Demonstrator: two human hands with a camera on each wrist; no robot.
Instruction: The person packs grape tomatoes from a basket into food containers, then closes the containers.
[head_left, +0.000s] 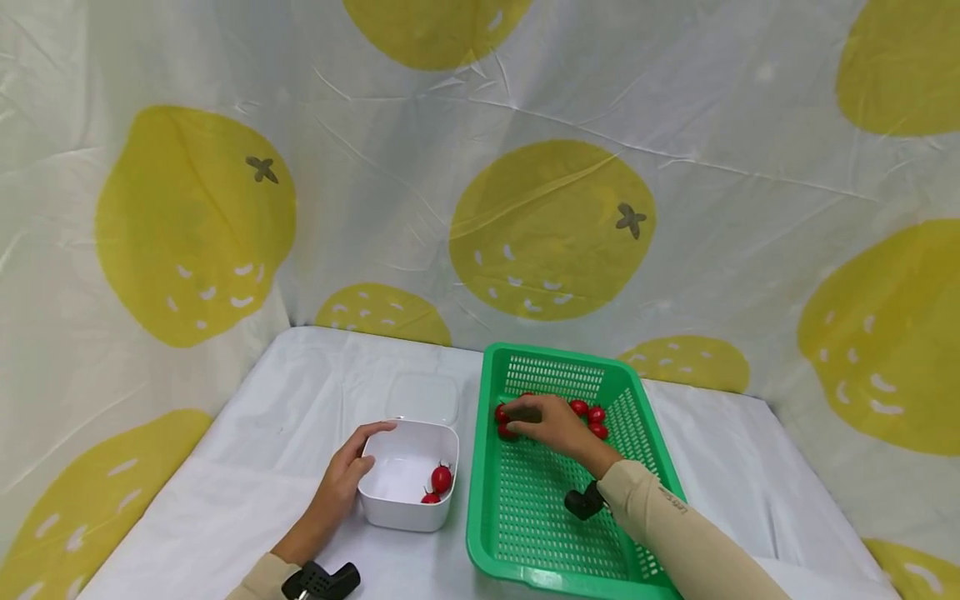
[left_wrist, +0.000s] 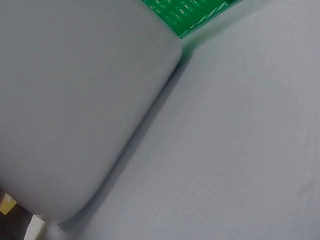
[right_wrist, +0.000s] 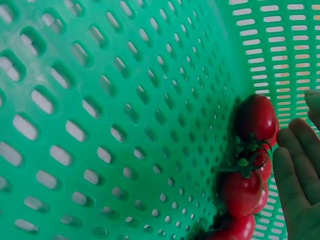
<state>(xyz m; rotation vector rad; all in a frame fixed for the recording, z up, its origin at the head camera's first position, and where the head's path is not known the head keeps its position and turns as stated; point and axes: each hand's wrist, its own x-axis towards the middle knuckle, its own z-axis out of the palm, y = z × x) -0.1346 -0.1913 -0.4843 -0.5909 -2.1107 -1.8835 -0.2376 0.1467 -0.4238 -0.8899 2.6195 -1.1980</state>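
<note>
My left hand [head_left: 341, 479] holds the left side of a square white container [head_left: 405, 515], fingers along its outer wall and thumb at the rim. Two cherry tomatoes [head_left: 442, 479] lie in its near right corner. In the left wrist view the container's wall [left_wrist: 75, 100] fills the left side. Inside a green perforated basket [head_left: 486, 508], my right hand [head_left: 553, 423] reaches over cherry tomatoes [head_left: 507, 432] near the left wall. The right wrist view shows its fingers [right_wrist: 295, 165] extended beside a cluster of red tomatoes [right_wrist: 242, 192] with green stems, nothing between them.
A translucent lid [head_left: 423, 397] lies flat behind the white container. More cherry tomatoes [head_left: 597, 431] sit toward the basket's far right part. A white cloth [head_left: 247, 450] covers the table, and a lemon-print curtain [head_left: 375, 208] hangs behind and at the sides.
</note>
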